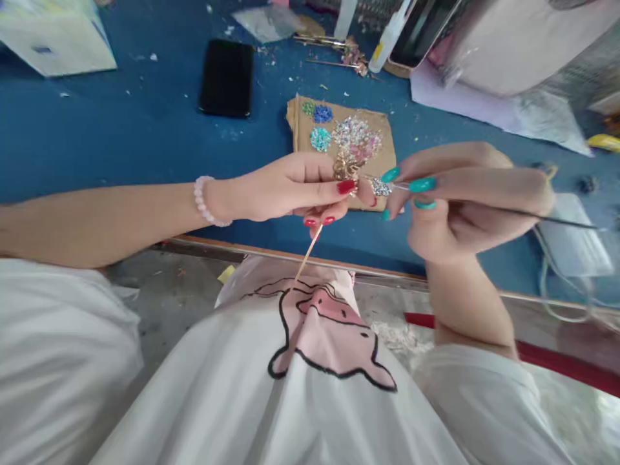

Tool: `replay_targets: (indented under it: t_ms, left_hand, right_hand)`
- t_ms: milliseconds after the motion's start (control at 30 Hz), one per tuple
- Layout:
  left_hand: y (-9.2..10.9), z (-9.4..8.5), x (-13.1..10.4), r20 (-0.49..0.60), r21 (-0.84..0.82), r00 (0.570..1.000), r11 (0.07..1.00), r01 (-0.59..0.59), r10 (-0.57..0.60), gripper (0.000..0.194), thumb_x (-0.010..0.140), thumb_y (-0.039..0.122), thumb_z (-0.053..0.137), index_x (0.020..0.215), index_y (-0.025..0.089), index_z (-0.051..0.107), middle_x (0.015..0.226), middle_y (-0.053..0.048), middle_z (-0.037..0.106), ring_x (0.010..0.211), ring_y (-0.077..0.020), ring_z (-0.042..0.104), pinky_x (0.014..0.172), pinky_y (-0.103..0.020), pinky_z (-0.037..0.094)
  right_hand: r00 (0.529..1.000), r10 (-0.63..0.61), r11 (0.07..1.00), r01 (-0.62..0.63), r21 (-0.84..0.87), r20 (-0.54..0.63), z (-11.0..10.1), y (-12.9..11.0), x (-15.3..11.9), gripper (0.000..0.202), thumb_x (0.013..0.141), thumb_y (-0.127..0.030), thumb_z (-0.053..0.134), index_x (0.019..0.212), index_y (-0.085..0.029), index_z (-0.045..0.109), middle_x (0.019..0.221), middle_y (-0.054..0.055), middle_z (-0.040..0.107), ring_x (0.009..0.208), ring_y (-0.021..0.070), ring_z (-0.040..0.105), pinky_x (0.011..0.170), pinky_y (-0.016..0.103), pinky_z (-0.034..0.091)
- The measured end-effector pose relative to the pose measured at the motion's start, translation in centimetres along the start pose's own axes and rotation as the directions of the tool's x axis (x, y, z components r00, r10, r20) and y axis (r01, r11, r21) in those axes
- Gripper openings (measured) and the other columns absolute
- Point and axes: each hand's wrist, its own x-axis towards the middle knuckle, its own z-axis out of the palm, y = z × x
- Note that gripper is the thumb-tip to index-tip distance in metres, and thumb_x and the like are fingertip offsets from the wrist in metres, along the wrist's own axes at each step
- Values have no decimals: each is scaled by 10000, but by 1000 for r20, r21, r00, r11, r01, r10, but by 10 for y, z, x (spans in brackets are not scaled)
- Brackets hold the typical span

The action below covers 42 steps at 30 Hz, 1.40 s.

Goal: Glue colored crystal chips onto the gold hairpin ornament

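Note:
My left hand (295, 190), with red nails and a pearl bracelet, pinches a small gold ornament (345, 168) on a thin gold stick (308, 255) that points down toward my lap. My right hand (465, 194), with teal nails, grips a thin dark tool (557, 219) whose tip carries a sparkling silver piece (382, 187) right beside the ornament. Both hands hover just above a brown cardboard piece (300, 126) on the blue table; the cardboard carries small piles of green, blue, teal and pink-silver rhinestones (356, 135).
A black phone (227, 77) lies on the blue table (97, 129) at the back. A white glue bottle (387, 35), scattered gold bits, papers and a white box (53, 39) line the far side. A cable (557, 284) hangs at the right edge.

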Motion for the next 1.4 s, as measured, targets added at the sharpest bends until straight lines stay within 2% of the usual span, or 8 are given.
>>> replay_targets:
  t_ms: [233, 467, 600, 733, 900, 1067, 1200, 1400]
  left_hand:
    - [-3, 1, 1, 23, 188, 998, 980, -59, 56, 317, 1035, 448, 652, 866, 199, 751, 742, -14, 707, 609, -81, 653, 573, -160, 564]
    - [-6, 5, -3, 8, 339, 992, 933, -124, 129, 301, 1051, 453, 628, 1067, 219, 817, 1128, -69, 829, 834, -134, 800, 715, -175, 660]
    - [-8, 11, -4, -15, 363, 977, 911, -193, 213, 263, 1069, 372, 614, 1212, 230, 784, 1094, -51, 844, 898, -140, 819, 730, -157, 667]
    - [-10, 15, -6, -15, 393, 967, 890, -229, 255, 243, 1080, 329, 594, 1205, 231, 779, 1113, -39, 842, 932, -152, 826, 734, -166, 673]
    - [-9, 16, -7, 0, 444, 964, 864, -237, 265, 246, 1087, 316, 582, 1210, 226, 775, 1080, -64, 843, 921, -157, 825, 696, -146, 652]
    - [-10, 14, -8, 24, 473, 958, 841, -263, 286, 266, 1093, 259, 550, 1272, 230, 745, 1081, -51, 841, 935, -147, 822, 692, -147, 641]
    - [-11, 13, -8, 43, 513, 955, 814, -273, 294, 283, 1100, 260, 535, 1299, 242, 735, 1116, -49, 839, 947, -143, 821, 708, -154, 645]
    - [-9, 14, -9, 30, 587, 949, 763, -270, 313, 270, 1111, 305, 527, 1154, 249, 788, 1123, -28, 839, 917, -122, 815, 726, -140, 619]
  right_hand:
    - [999, 36, 999, -37, -7, -38, 4, 6, -2, 122, 1006, -350, 690, 960, -247, 737, 925, -20, 797, 660, 135, 759, 606, 240, 666]
    - [993, -113, 993, 114, -38, 35, 1, -2, 4, 95, 1003, -208, 656, 931, -208, 718, 957, 13, 818, 724, 137, 792, 628, 197, 679]
    - [968, -213, 976, 218, -24, 131, -4, -5, 8, 87, 1004, -147, 641, 958, -170, 712, 1022, 54, 817, 849, 132, 810, 726, 170, 684]
    - [959, -184, 981, 194, -25, 217, -10, -8, 8, 108, 1029, -109, 600, 1023, -129, 706, 1058, 98, 805, 959, 125, 800, 848, 198, 678]
    - [948, -228, 966, 249, -71, 222, -9, -9, 6, 128, 1052, -192, 598, 978, -199, 702, 1068, 41, 810, 917, 114, 798, 728, 194, 681]
    - [958, -192, 971, 216, -97, 212, -7, -13, 6, 163, 1066, -160, 566, 1032, -114, 719, 1050, 77, 797, 917, 126, 790, 740, 226, 675]
    - [933, -257, 955, 286, -83, 253, -10, -11, 9, 145, 1052, -182, 573, 1016, -144, 708, 1057, 68, 801, 866, 131, 791, 684, 217, 683]
    - [939, -244, 955, 276, -109, 242, -8, -9, 8, 152, 1052, -172, 561, 966, -188, 685, 1046, 38, 798, 884, 123, 789, 697, 209, 680]
